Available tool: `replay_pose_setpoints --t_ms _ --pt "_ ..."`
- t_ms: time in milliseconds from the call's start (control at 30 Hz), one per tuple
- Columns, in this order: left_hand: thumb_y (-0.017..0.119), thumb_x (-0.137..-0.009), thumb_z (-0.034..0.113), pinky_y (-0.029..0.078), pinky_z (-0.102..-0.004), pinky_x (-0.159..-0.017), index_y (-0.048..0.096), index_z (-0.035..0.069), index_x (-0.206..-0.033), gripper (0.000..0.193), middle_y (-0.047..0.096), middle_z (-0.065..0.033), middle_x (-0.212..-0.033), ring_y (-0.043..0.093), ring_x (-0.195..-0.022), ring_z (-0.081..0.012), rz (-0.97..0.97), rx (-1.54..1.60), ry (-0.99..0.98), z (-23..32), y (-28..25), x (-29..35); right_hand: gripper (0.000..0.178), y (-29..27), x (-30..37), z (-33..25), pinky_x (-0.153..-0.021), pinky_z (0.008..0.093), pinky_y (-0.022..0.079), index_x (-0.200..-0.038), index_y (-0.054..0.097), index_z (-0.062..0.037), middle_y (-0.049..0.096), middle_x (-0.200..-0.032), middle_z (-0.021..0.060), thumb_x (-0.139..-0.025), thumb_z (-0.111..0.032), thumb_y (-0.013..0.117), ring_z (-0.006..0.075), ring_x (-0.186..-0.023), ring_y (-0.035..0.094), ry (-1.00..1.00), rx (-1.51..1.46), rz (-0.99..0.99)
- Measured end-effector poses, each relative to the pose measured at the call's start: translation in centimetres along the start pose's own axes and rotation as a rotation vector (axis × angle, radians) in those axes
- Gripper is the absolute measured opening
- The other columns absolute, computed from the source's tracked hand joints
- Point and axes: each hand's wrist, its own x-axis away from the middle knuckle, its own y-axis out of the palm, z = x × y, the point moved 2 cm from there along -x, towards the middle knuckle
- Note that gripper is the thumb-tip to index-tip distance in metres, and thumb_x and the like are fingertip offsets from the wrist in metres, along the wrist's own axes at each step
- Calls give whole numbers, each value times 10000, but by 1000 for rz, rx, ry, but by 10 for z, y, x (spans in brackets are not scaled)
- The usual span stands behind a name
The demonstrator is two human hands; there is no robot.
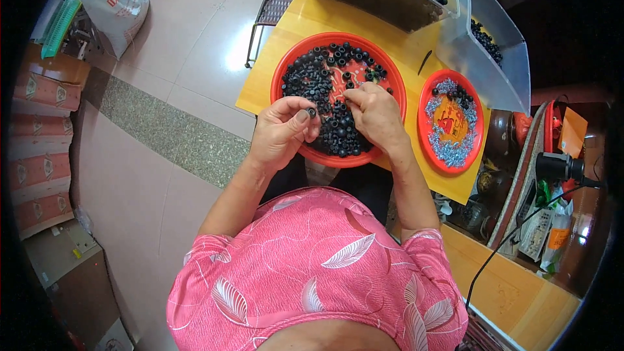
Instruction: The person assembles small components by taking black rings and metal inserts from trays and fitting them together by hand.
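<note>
A large red round tray (277, 77) holds many small black ring-like parts (308, 79), heaped mostly on its left and front sides. Over the tray's front left edge, my left hand (283, 129) pinches one small black part (311, 112) between thumb and fingertips. My right hand (378, 116) reaches over the tray's right half with its fingers closed together, pointing down. Whatever those fingertips hold, if anything, is hidden. To the right, a smaller red tray (480, 131) carries shiny bluish clear pieces (455, 153) and several black parts (463, 96).
Both trays rest on a yellow tabletop (419, 179). Behind them stands a large clear bin (383, 1) of black parts, with another clear bin (517, 68) at its right. A dark thin tool (425, 61) lies between the trays. A white sack (117, 16) stands on the floor, far left.
</note>
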Motion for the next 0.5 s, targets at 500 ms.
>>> replay_pose_setpoints --t_ms 500 --pt "583 -809 65 435 -249 -613 558 10 -964 167 582 -91 -842 532 -694 -150 -17 12 -15 1 1 -3 96 12 -4 -5 -639 412 463 -746 575 -20 530 -718 181 -653 -32 558 335 -733 562 -29 75 98"
